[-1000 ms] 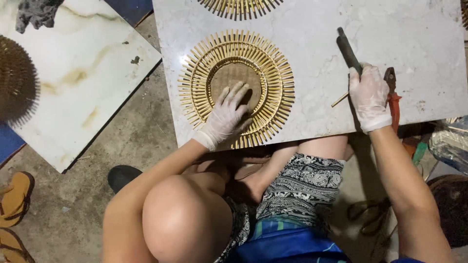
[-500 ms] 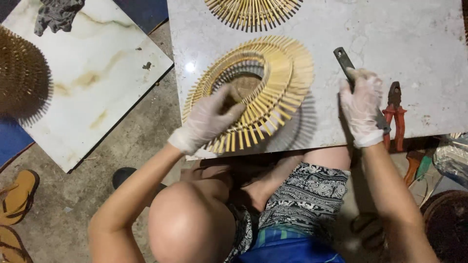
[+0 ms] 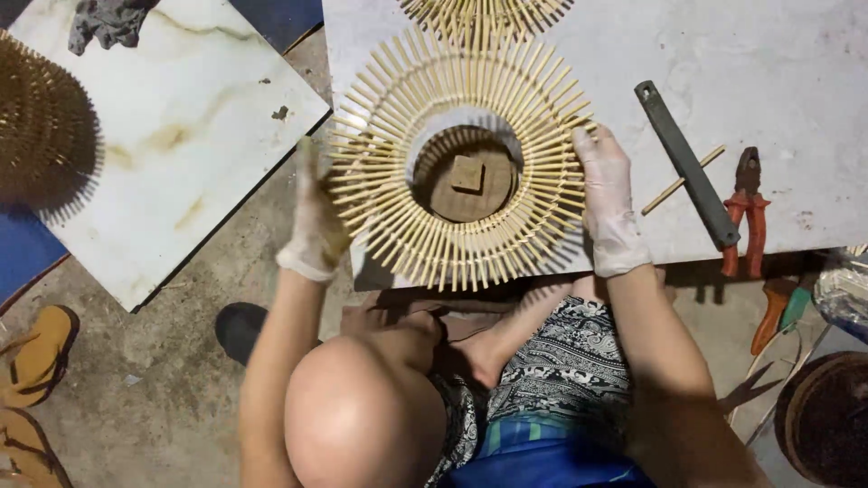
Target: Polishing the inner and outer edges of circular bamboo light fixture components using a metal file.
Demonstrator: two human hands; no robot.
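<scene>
**Both gloved hands lift a bamboo stick ring**

Leftmost, the left hand (image 3: 316, 217) in a thin pale glove grips the rim of a sunburst ring (image 3: 457, 163) of slim bamboo sticks, raised over the white marble slab (image 3: 796, 54). Through its round opening a wooden disc (image 3: 470, 185) shows. The right hand (image 3: 608, 203) clasps the opposite rim. Further right lie a flat dark metal bar (image 3: 685, 163), a loose stick (image 3: 683, 181) and red-handled pliers (image 3: 746, 212).

Red-handled pliers (image 3: 749, 217) lay beside a dark flat metal bar (image 3: 687, 164); thin loose bamboo stick (image 3: 683, 181) | orange sandals (image 3: 36, 357) on concrete floor (image 3: 163, 370)
</scene>
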